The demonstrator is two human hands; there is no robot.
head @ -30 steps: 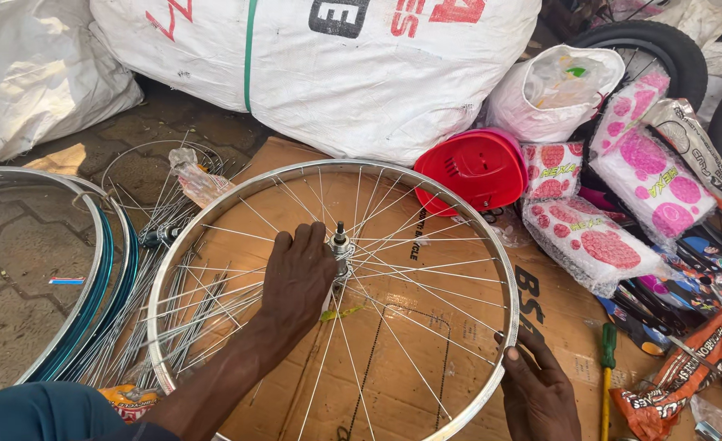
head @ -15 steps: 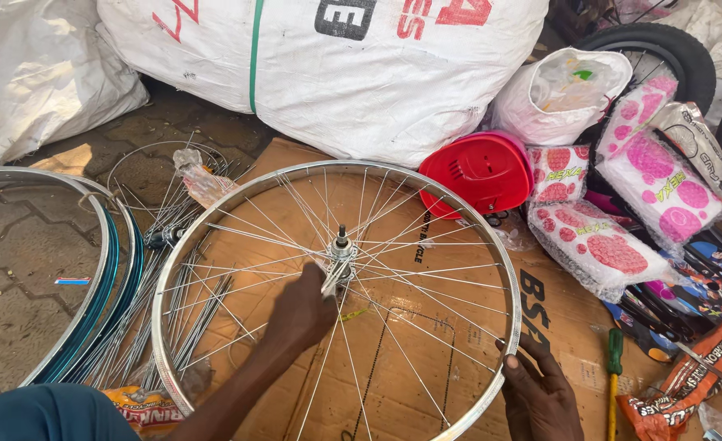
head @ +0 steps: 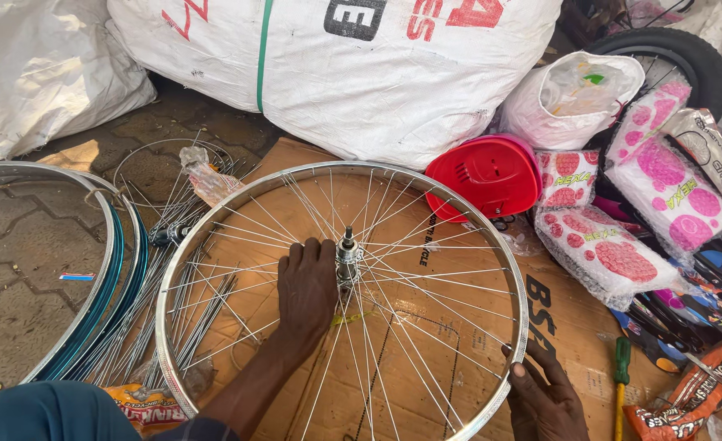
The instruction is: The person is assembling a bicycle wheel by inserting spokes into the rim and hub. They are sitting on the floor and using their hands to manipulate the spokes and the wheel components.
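Hands first: your right hand (head: 544,400) is gripping the rim (head: 206,237) at its near right edge, fingers curled over the metal, and your left hand (head: 308,290) is lying open and flat over the spokes (head: 426,286), fingertips just beside the hub (head: 347,260). The wheel is lying flat on cardboard (head: 573,327) right in front of you.

Judging from how it looks, you are well along: spokes are running from hub to rim all the way round, so the lacing is looking done. What is probably remaining is tensioning and truing; whether the nipples are tight, you cannot tell from here.

Against the earlier frames, your left hand is sitting a little lower and more to the left of the hub, palm spread rather than fingers up on the axle. Your right hand is holding the same stretch of rim. The wheel itself is barely shifting.

Further out, loose spokes (head: 124,343) are lying to the left beside the spare rims (head: 112,269), a screwdriver (head: 621,384) is resting near your right hand, and beyond the wheel a red seat (head: 487,175) is leaning against the big white sack (head: 361,73).
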